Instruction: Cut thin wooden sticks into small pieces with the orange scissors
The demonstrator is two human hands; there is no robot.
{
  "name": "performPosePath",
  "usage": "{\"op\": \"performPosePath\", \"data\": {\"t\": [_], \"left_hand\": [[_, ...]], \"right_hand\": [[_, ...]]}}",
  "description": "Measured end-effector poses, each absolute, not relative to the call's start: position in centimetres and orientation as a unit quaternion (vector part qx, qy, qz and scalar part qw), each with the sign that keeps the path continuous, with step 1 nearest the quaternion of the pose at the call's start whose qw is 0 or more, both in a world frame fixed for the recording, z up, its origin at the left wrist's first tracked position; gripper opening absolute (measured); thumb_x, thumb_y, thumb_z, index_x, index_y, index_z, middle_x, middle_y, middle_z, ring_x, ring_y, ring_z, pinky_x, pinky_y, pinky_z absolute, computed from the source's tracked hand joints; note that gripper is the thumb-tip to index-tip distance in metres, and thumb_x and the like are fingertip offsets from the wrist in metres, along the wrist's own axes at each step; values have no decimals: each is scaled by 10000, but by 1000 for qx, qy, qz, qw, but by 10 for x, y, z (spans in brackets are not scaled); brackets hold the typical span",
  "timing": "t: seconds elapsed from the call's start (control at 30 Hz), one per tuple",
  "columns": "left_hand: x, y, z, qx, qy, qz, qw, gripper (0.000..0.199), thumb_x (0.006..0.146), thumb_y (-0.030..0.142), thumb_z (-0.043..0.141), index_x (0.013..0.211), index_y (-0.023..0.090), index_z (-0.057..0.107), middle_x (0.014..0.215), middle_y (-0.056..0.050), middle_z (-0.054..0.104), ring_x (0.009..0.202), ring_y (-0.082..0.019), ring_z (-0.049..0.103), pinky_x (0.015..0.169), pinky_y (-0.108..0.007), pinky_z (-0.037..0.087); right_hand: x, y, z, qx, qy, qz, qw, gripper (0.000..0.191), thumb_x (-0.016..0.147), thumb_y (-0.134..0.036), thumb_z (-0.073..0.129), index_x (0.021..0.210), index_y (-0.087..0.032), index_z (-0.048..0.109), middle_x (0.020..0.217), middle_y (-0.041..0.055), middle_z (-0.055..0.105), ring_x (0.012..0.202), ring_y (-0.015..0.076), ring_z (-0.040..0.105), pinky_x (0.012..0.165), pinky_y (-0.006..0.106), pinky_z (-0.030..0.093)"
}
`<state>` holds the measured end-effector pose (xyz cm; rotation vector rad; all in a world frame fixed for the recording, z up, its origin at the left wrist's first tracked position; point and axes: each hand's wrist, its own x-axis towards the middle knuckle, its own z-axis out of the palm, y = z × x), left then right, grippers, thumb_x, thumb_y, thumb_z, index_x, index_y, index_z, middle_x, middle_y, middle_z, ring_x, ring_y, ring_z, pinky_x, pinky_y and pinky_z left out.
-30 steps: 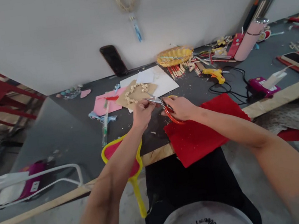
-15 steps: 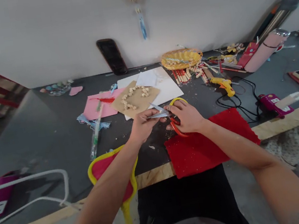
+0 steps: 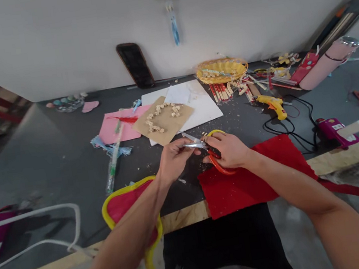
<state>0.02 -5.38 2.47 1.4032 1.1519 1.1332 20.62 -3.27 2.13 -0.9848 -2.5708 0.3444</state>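
Note:
My right hand (image 3: 230, 149) is wrapped round the handles of the scissors (image 3: 195, 144), one yellow and one red, with the blades pointing left, slightly parted. My left hand (image 3: 176, 156) is pinched closed beside the blades; whatever its fingers hold is too small to make out. Just beyond the hands, a brown paper square (image 3: 163, 119) carries a curved row of small beige pieces (image 3: 155, 127). Under my right forearm lies a red cloth (image 3: 241, 188). A red pad with yellow edging (image 3: 122, 206) is partly covered by my left forearm.
A phone (image 3: 135, 64) leans on the wall. Behind are a yellow basket (image 3: 222, 70) and pink bottle (image 3: 330, 62). To the right, a yellow glue gun (image 3: 273, 106) and purple power strip (image 3: 337, 131) have cables. Pink paper (image 3: 123, 131) lies left of the brown square.
The view has shifted slightly. The scissor blades are closer together than before. Both hands stay in nearly the same place over the table.

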Motion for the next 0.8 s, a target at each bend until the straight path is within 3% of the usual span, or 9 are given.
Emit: {"op": "performPosePath", "data": {"t": [0.13,0.33,0.47,0.6,0.8], "left_hand": [[1,-53,25,587,472,476,454,211,815,347,639,673,208,711,710,-39,714,711,-182,633,705,-298,480],[3,-47,20,570,509,466,445,198,803,383,651,740,204,705,724,-40,722,715,-184,630,696,-297,487],[3,-47,18,599,517,433,432,191,832,374,613,801,204,692,739,-34,730,697,-164,630,664,-272,477],[2,-46,15,653,514,406,380,181,867,346,569,816,213,680,749,-26,722,694,-155,629,643,-263,461],[4,-46,11,741,468,413,248,171,891,263,532,793,220,665,750,-23,711,749,-156,632,724,-280,475]], "right_hand": [[206,-34,25,-353,-901,168,190,496,919,-527,485,1267,-176,517,1168,120,658,1049,244,631,832,336,518],[215,-21,27,-437,-866,131,207,611,858,-572,558,1348,-217,476,1216,128,616,1125,286,583,872,392,518],[226,-6,19,-508,-816,125,247,631,851,-455,592,1387,-173,415,1277,155,579,1166,311,552,966,457,472],[239,8,10,-576,-780,90,226,741,789,-349,629,1422,-95,340,1347,202,525,1232,370,496,1011,517,418],[251,17,5,-609,-775,33,163,641,802,-343,573,1354,-56,421,1279,217,584,1175,364,540,987,492,404]]}}
